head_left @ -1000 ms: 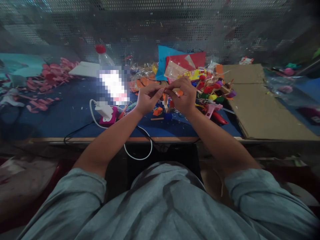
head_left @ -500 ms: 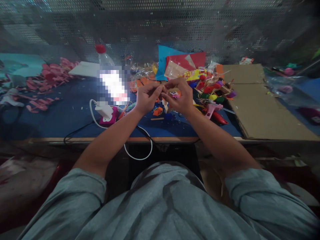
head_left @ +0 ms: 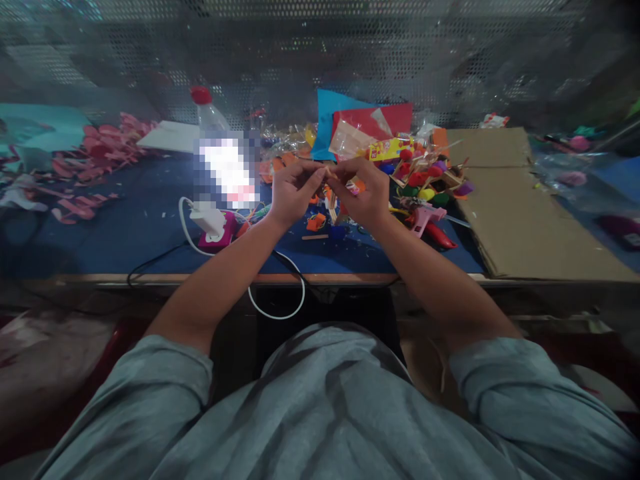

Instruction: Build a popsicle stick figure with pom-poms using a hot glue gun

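On our table (head_left: pixel 125 230) we had the bottle (head_left: pixel 213 121) behind the adapter (head_left: pixel 207 219), both left of our left hand (head_left: pixel 290 193); sheets (head_left: pixel 399 117) lay behind our right hand (head_left: pixel 367 193), and cardboard (head_left: pixel 533 217) lay to its right.

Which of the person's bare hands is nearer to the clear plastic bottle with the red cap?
The left hand: it is between the bottle and the right hand, which is next to the pile of small multicoloured pieces.

Dim scene; pixelated, blown-out patch (head_left: pixel 227 170) below red cap (head_left: pixel 201 95); perforated panel (head_left: pixel 350 60) hazy; outer edges smeared, stretched; top-right corner near-black.
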### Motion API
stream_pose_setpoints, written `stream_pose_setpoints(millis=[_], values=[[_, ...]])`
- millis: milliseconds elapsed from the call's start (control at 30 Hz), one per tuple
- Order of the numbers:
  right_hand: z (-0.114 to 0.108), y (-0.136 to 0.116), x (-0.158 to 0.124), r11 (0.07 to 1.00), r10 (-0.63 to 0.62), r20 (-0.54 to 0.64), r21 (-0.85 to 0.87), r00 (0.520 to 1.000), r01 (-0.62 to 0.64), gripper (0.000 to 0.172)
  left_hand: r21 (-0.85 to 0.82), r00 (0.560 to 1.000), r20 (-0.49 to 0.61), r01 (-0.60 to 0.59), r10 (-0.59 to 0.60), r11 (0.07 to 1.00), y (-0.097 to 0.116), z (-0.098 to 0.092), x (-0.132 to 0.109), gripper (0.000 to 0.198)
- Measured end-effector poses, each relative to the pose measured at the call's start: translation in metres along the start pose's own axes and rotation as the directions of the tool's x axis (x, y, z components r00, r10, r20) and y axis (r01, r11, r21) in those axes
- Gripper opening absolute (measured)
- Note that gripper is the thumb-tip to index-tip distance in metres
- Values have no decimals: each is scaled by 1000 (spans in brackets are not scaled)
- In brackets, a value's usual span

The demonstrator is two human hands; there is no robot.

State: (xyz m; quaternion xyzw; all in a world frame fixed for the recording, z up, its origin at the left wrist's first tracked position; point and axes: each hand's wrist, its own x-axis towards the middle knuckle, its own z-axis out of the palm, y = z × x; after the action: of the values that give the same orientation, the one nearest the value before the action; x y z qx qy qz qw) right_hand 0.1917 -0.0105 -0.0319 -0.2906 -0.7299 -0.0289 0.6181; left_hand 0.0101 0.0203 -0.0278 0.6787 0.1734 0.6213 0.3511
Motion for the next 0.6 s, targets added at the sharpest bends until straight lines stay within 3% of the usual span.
stream_pose_setpoints(millis=[600], values=[[-1,-4,3,999,-37,5,-8,999,37,17,-12,999,24,-39,39,999,2,0,-2,37]])
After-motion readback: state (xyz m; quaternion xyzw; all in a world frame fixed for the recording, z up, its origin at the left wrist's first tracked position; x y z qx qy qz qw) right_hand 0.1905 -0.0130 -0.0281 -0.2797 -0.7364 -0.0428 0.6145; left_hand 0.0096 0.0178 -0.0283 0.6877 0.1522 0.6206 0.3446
